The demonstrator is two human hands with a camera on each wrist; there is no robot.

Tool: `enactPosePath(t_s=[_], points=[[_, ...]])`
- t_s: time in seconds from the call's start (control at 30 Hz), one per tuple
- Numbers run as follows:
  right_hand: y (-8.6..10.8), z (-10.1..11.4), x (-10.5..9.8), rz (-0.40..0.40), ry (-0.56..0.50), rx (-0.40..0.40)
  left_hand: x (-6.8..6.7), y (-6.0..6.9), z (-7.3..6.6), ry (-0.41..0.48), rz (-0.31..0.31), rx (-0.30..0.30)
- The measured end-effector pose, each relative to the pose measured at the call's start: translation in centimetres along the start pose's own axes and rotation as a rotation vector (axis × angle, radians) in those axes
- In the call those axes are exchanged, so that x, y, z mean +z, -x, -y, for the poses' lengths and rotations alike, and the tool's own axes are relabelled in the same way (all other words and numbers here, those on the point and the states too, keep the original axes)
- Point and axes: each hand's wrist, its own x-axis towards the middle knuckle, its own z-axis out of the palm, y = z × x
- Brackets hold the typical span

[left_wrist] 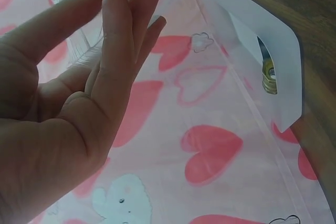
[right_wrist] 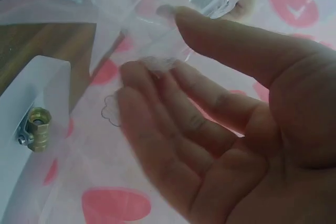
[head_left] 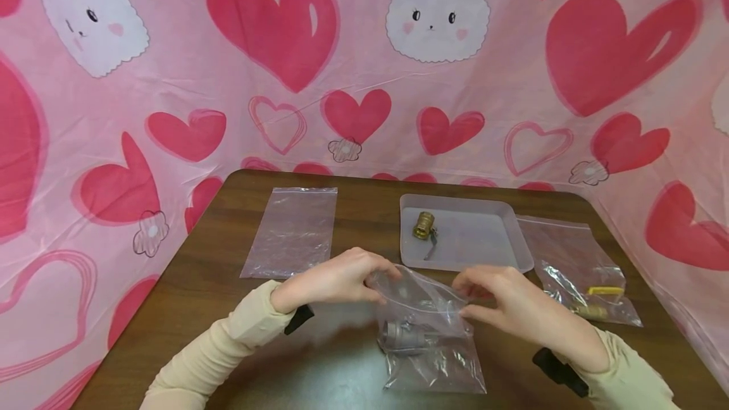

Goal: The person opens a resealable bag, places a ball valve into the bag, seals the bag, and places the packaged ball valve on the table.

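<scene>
Head view: left hand (head_left: 340, 278), fingers extended, touches a clear zip bag (head_left: 435, 372), grey fitting (head_left: 402, 338) visible through it; right hand (head_left: 510, 304), thumb and fingers parted, at the opposite edge.

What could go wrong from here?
If the left hand loses its pinch, the clear plastic zip bag could tip and spill the grey cylindrical fitting inside; the seal's state is unclear.
The right hand looks close to the translucent white plastic tray; a bump could shift the brass-coloured fitting in it.
</scene>
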Motion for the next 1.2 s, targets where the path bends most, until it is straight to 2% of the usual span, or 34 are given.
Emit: enactPosePath(t_s=[0.17,0.4,0.47,0.57,0.63,0.83,1.2], points=[[0.1,-0.5,0.0,-0.009,-0.024,-0.036,0.0,0.2,0.4,-0.003,0.005,0.012],[-0.1,-0.5,-0.6,-0.086,0.018,-0.053,-0.3,1.0,1.1,-0.005,0.006,0.185],[-0.2,-0.5,-0.8,-0.095,0.035,-0.041,-0.4,1.3,1.1,0.026,0.007,0.208],[-0.4,-0.5,-1.0,-0.103,0.053,-0.03,-0.6,1.6,1.0,0.071,-0.002,0.193],[-0.5,-0.5,-1.2,-0.114,0.065,-0.03,-0.6,1.8,0.9,0.101,-0.015,0.152],[-1.0,-0.7,-1.8,-0.145,0.077,-0.026,-1.0,1.9,1.3,0.141,-0.104,0.083],[-1.9,-1.1,-2.6,-0.151,0.089,0.043,-2.2,1.7,1.4,0.181,-0.2,0.107]])
